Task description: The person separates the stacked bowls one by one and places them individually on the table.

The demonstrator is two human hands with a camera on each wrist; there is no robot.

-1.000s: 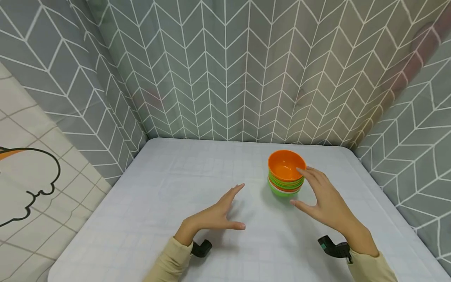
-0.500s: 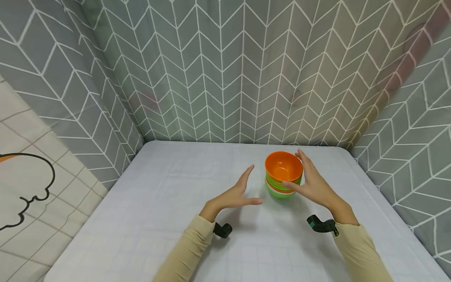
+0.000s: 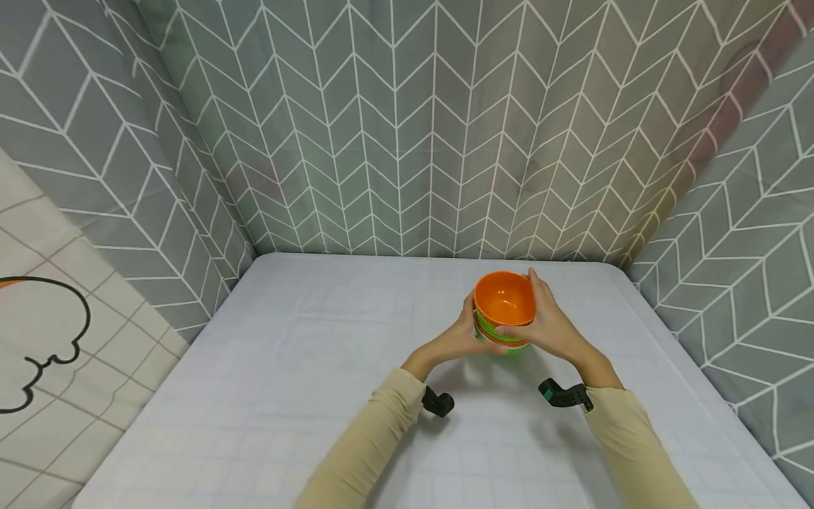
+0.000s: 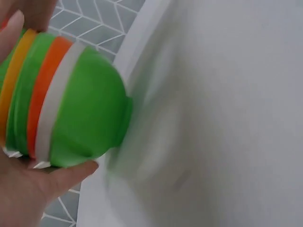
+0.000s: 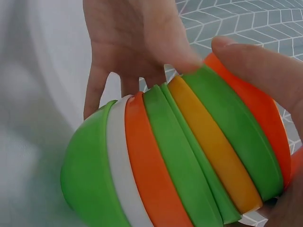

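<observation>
A nested stack of bowls (image 3: 504, 300) stands between my two hands, with an orange bowl on top. In the right wrist view the rims run through green, yellow-orange, orange and white, down to a green bowl (image 5: 87, 165) at the bottom. My left hand (image 3: 456, 341) grips the stack from the left, its thumb across the near side. From the right, my right hand (image 3: 555, 331) holds it near the upper bowls, with the thumb (image 5: 255, 66) in front. Whether the bottom bowl's foot (image 4: 125, 120) touches the table I cannot tell.
A white-covered table (image 3: 305, 382) lies under the hands. Behind it hangs a grey curtain (image 3: 407, 141) with a white chevron pattern, and similar cloth closes the sides. Small black devices (image 3: 437, 401) are strapped at both wrists.
Both hands have moved in to the bowl stack, the left from farther left and nearer the front. They were apart from each other and now hold the stack from both sides.
</observation>
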